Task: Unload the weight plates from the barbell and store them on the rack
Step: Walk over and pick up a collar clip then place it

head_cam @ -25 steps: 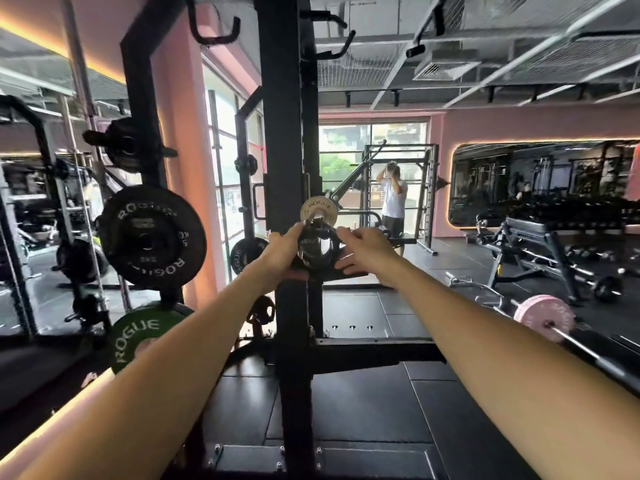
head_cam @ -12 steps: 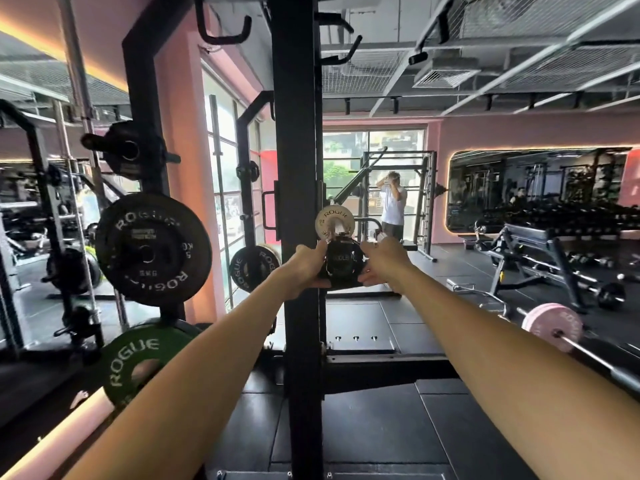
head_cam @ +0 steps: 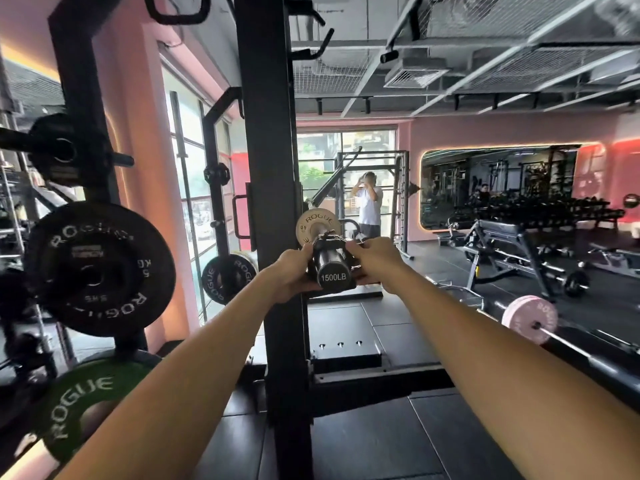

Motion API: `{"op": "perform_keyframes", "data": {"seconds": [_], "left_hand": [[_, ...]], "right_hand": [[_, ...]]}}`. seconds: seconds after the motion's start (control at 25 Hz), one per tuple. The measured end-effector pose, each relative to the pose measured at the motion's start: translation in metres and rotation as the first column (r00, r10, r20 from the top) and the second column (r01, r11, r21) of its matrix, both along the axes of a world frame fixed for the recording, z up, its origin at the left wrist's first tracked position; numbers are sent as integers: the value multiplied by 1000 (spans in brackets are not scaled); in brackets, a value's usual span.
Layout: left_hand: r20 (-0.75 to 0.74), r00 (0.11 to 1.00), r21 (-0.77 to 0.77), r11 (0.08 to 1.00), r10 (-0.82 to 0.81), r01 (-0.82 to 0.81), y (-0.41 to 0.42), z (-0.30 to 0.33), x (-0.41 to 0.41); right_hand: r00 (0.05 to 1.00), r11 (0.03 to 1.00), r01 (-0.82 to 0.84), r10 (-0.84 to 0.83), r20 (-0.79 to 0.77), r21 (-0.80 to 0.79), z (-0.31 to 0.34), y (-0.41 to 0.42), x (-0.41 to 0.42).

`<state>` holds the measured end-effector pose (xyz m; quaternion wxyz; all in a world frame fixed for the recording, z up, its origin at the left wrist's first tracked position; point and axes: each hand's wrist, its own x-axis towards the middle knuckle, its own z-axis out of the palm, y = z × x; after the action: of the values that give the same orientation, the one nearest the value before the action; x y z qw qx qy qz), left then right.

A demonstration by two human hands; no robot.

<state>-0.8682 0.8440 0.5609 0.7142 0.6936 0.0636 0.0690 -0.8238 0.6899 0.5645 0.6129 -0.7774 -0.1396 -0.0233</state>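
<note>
The barbell sleeve (head_cam: 333, 271) points at me, its end cap marked 1500LB. My left hand (head_cam: 291, 275) and my right hand (head_cam: 375, 263) grip the two sides of a small black plate (head_cam: 358, 268) that sits around the sleeve near its end; my fingers hide most of it. Behind it on the sleeve are a clamp collar (head_cam: 327, 236) and a small white ROGUE plate (head_cam: 317, 221). The rack's black upright (head_cam: 268, 168) stands just left of the sleeve. Storage pegs at the left carry a black ROGUE plate (head_cam: 100, 268) and a green one (head_cam: 74, 407).
Another black plate (head_cam: 227, 277) hangs on a farther post by the window. A second barbell with a pink plate (head_cam: 530, 323) lies on the floor at the right. A bench (head_cam: 509, 244) and dumbbell racks fill the back right. A person (head_cam: 369, 206) stands at the back.
My view has drawn closer and shifted, so the rack upright sits more central. Both hands keep their hold on the black plate, and the sleeve's 1500LB end cap now shows plainly.
</note>
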Motion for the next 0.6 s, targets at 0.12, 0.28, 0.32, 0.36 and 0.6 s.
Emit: {"op": "perform_keyframes", "data": {"seconds": [0.12,0.28,0.32,0.36,0.6], "left_hand": [[-2,1000,7,1000,8,-8,12,0,35],[6,997,46,996,80,-80,28,1,96],[2,995,51,994,95,-95,31,2,107],[0,994,60,992,108,-107,35,3,121],[8,988,62,986,153,-153,56,5,190]], "right_hand": [[1000,1000,-1,1,-3,-1,1,11,38],[999,998,-39,39,-7,-50,5,27,103],[998,997,-60,59,-17,-44,7,31,117],[997,996,-80,79,-23,-33,8,37,133],[995,994,-101,99,-34,-53,12,62,206]]}}
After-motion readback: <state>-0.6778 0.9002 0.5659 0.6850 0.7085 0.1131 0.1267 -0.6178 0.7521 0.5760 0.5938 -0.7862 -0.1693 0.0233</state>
